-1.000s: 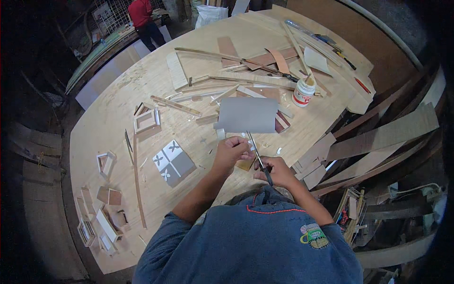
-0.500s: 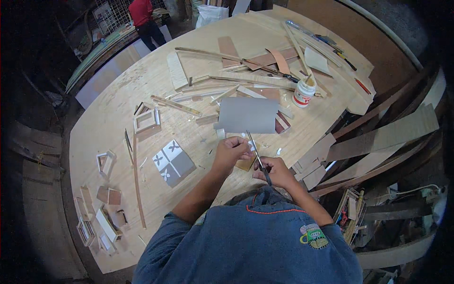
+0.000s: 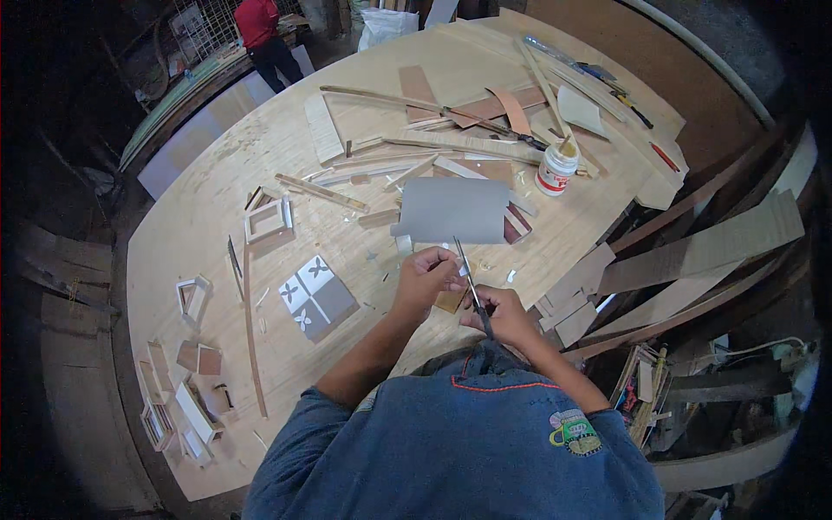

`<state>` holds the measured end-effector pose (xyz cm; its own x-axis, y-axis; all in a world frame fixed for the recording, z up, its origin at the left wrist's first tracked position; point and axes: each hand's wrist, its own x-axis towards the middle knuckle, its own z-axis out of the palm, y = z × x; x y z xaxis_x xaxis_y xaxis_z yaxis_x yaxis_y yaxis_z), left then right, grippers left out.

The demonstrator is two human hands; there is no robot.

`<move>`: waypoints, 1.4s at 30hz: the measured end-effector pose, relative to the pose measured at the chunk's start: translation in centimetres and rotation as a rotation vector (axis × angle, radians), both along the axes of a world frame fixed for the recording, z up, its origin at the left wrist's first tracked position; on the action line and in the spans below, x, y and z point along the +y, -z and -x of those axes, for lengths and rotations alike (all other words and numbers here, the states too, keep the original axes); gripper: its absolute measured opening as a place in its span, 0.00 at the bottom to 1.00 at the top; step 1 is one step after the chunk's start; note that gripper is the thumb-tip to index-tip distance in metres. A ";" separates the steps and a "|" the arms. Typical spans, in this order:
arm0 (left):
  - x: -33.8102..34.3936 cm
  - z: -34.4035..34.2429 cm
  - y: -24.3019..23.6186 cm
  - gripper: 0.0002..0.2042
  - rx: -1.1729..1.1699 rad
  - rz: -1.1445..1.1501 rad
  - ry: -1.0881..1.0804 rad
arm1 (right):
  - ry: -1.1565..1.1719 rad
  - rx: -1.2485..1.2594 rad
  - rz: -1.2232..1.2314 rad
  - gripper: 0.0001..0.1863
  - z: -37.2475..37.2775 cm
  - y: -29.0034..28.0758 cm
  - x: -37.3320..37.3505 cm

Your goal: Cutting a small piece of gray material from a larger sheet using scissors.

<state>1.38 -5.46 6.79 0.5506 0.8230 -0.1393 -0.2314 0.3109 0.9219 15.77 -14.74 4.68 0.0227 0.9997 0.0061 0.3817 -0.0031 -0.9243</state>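
My right hand is closed round the handles of a pair of scissors, whose blades point away from me. Beside the blades, my left hand pinches a small white piece of paper, partly hidden by the fingers. Under the hands lies a small yellowish-brown block. To the left on the table rests a square grey-and-white panel with petal-shaped cutouts. A grey sheet lies just beyond my hands, over some wooden pieces.
Wood strips and a white glue jar with a red-marked label occupy the far side of the table. Small wooden frames stand at the left. Curved boards lean at the right. A person in red stands far back.
Both hands stay in nearly the same place. The scissors and the white paper between my hands have shifted only slightly.
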 end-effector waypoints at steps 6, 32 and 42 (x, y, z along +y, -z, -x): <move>-0.3 -0.2 0.4 0.05 -0.047 0.030 -0.063 | 0.029 0.065 -0.060 0.23 0.9 -1.1 -0.1; -0.4 -0.8 -0.1 0.05 -0.016 -0.071 -0.036 | 0.004 -0.027 -0.081 0.23 0.1 -3.0 -0.1; -0.3 -0.8 -0.4 0.04 -0.076 -0.119 -0.082 | 0.040 -0.057 -0.107 0.25 0.0 -1.9 0.1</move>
<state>2.23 -5.72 7.24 0.4862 0.8738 0.0016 -0.3219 0.1774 0.9300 15.82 -14.67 6.56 0.0596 0.9916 0.1147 0.4349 0.0776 -0.8971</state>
